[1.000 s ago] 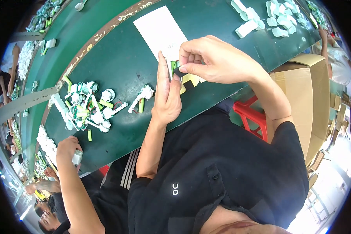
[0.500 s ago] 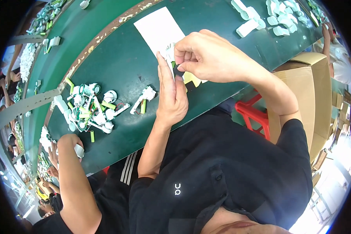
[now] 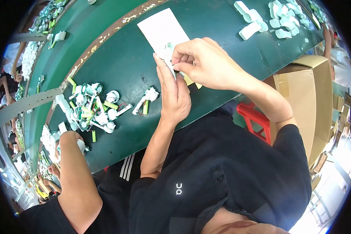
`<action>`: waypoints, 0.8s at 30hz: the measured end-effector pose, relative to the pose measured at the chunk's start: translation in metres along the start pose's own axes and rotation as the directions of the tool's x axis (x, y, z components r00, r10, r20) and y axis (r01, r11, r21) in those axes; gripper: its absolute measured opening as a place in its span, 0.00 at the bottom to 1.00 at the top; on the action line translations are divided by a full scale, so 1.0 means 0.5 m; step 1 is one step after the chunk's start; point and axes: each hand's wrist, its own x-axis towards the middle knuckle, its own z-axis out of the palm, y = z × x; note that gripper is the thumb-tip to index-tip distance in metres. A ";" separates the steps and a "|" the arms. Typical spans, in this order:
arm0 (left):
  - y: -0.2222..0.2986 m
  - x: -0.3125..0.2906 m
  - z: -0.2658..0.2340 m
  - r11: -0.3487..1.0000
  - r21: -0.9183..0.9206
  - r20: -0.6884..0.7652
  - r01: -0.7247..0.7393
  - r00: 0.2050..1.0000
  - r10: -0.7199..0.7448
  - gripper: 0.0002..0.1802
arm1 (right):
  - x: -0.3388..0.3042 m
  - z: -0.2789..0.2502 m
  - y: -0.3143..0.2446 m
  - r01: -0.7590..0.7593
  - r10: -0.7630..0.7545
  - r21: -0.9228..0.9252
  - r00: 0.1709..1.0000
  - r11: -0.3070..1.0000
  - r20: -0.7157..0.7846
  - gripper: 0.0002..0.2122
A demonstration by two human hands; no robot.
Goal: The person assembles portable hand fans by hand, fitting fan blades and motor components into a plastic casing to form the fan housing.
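My left hand [image 3: 174, 93] is raised on edge over the green table, fingers long and pressed together along a white part [image 3: 168, 64] that is mostly hidden. Against it, my right hand [image 3: 204, 60] bends its fingers into a pinch, with a small black piece [image 3: 176, 69] at thumb and fingertip. Beyond both hands lies a white sheet [image 3: 160, 29], a whitish-green bit showing at its near end. Yellow paper [image 3: 190, 80] peeks out under my right hand. Left of my left hand rests a white part with a green cylinder and wires [image 3: 147, 100].
A pile of white parts with green cylinders and wires [image 3: 91, 107] lies to the left, beside a co-worker's arm [image 3: 76, 179]. Pale curved shells [image 3: 286, 17] are at the far right. A cardboard box [image 3: 300, 105] and a red stool [image 3: 255, 121] stand to my right.
My right hand has turned and dropped slightly, its fingers closing in nearer my left palm. The black piece shows less now. The co-worker's arm at left has shifted.
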 end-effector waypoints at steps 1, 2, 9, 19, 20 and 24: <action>-0.002 0.000 0.000 1.000 0.002 -0.002 -0.002 1.000 0.002 0.41 | -0.002 0.003 0.003 0.029 -0.029 -0.001 0.999 1.000 -0.034 0.05; -0.003 0.000 0.000 0.995 -0.098 0.003 0.011 1.000 -0.011 0.40 | -0.004 0.004 0.004 0.058 -0.058 -0.002 0.996 0.998 -0.067 0.05; 0.014 0.000 0.007 0.993 -0.100 -0.031 0.055 0.998 -0.058 0.39 | -0.015 0.017 0.032 0.189 -0.193 -0.040 0.967 0.981 -0.163 0.02; 0.013 0.003 -0.010 0.995 -0.078 -0.116 0.062 0.991 -0.070 0.34 | -0.019 0.074 0.064 0.175 -0.088 0.369 0.966 0.913 -0.241 0.03; 0.007 -0.002 -0.012 0.998 -0.047 -0.133 0.044 0.990 -0.050 0.33 | -0.020 0.075 0.062 0.153 -0.066 0.416 0.974 0.896 -0.216 0.03; 0.012 0.003 -0.015 0.997 -0.077 -0.166 0.023 0.985 -0.035 0.31 | -0.026 0.102 0.063 0.184 -0.047 0.494 0.960 0.850 -0.278 0.04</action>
